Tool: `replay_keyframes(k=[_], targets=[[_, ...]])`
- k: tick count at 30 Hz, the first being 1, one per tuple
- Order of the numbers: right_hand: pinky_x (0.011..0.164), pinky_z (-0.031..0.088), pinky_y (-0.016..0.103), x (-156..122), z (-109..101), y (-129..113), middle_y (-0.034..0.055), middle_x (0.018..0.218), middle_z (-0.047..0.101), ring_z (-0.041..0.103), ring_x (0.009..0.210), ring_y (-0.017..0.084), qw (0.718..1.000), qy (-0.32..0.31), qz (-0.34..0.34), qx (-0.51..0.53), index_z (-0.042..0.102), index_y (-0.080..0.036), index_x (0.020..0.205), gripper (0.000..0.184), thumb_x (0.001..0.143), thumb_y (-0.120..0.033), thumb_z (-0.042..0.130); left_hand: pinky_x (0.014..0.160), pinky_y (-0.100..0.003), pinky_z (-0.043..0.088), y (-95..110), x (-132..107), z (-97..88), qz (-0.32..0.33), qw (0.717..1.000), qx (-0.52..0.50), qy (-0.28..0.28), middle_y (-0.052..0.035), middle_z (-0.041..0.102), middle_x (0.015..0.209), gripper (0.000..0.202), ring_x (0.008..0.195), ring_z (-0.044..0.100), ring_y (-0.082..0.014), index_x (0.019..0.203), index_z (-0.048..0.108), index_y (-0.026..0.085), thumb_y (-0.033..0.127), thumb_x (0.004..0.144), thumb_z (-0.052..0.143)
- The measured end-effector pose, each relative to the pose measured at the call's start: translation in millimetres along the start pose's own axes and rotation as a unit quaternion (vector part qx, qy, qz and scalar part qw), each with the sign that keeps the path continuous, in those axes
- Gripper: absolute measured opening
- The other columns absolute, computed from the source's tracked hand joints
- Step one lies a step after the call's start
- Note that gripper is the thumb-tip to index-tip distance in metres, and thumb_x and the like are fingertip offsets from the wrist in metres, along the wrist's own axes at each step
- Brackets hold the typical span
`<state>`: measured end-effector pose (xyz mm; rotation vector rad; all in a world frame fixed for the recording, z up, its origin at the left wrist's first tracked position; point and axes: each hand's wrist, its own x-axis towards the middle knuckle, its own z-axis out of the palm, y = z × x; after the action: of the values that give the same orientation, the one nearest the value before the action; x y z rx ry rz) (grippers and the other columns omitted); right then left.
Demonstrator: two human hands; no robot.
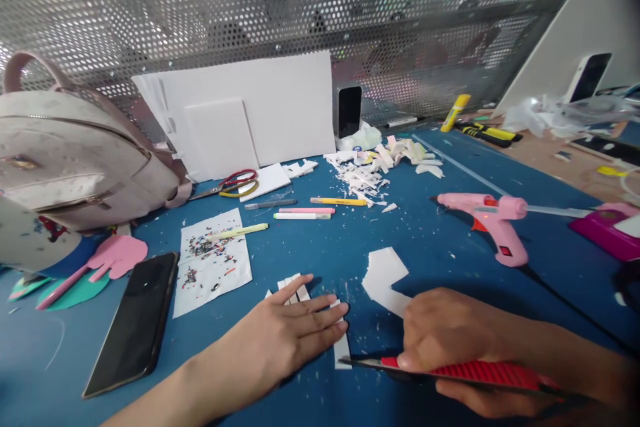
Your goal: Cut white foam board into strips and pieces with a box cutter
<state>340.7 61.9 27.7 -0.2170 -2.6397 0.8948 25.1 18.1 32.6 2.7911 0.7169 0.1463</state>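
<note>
My left hand (285, 333) lies flat, fingers stretched out, pressing down on white foam strips (295, 288) on the blue table (350, 247). My right hand (450, 340) is closed round a red utility knife (475, 373), whose blade tip (350, 361) touches the strip end (341, 349) just below my left fingertips. A cut white foam shape (383, 277) lies just above my right hand.
A black phone (135, 320) and a paper with scraps (210, 260) lie to the left. A pink glue gun (493, 220) sits to the right. Pens (310, 210), scissors (235, 183), foam offcuts (380, 167), white boards (250, 113) and a pink backpack (75, 153) lie behind.
</note>
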Motion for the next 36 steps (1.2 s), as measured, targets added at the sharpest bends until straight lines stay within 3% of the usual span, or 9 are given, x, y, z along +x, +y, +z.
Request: replay_keyframes(k=[4, 10, 20, 29, 36], targets=[[0.066, 0.046, 0.033, 8, -5, -3, 0.0029, 0.089, 0.074, 0.069, 0.074, 0.018, 0.997, -0.029, -0.06, -0.049, 0.048, -0.025, 0.13, 0.043, 0.089, -0.015, 0.052, 0.128, -0.05, 0.01, -1, 1, -2.2, 0.002, 1.0, -0.001, -0.015, -0.006, 0.041, 0.157, 0.052, 0.149, 0.033, -0.0195, 0.154, 0.033, 0.018, 0.013, 0.103, 0.039], [0.062, 0.043, 0.033, 17, -7, -5, 0.0025, 0.082, 0.073, 0.068, 0.073, 0.017, 0.984, -0.085, -0.086, -0.129, 0.056, -0.021, 0.116, 0.025, 0.093, -0.014, 0.054, 0.128, -0.048, 0.008, -1, 2, -5.1, 0.006, 1.0, -0.013, -0.017, -0.005, 0.042, 0.157, 0.051, 0.149, 0.033, -0.0185, 0.154, 0.033, 0.019, 0.013, 0.104, 0.038], [0.064, 0.04, 0.031, 9, -12, 1, 0.0005, 0.082, 0.069, 0.063, 0.072, 0.014, 0.983, -0.071, -0.112, -0.127, 0.054, -0.018, 0.12, 0.027, 0.094, -0.011, 0.056, 0.128, -0.044, -0.004, -5, 2, -5.1, 0.028, 0.996, 0.046, -0.074, -0.0036, 0.027, 0.163, 0.05, 0.151, 0.027, -0.0194, 0.157, 0.026, 0.016, 0.014, 0.107, 0.029], [0.067, 0.041, 0.031, 5, -24, -1, -0.0018, 0.084, 0.069, 0.061, 0.074, 0.013, 0.975, -0.095, -0.121, -0.161, 0.058, -0.018, 0.119, 0.02, 0.099, -0.013, 0.056, 0.128, -0.042, 0.001, -2, 4, -9.8, 0.028, 0.997, 0.026, -0.066, -0.0028, 0.031, 0.162, 0.049, 0.15, 0.029, -0.0176, 0.155, 0.031, 0.017, 0.016, 0.106, 0.032], [0.068, 0.045, 0.031, 8, -36, -9, -0.0026, 0.082, 0.069, 0.061, 0.071, 0.013, 0.966, -0.136, -0.108, -0.192, 0.062, -0.019, 0.116, 0.018, 0.1, -0.013, 0.055, 0.128, -0.046, 0.009, -2, 3, -9.8, 0.032, 0.997, 0.048, -0.049, -0.0043, 0.037, 0.159, 0.047, 0.148, 0.035, -0.0194, 0.153, 0.036, 0.016, 0.016, 0.106, 0.032]])
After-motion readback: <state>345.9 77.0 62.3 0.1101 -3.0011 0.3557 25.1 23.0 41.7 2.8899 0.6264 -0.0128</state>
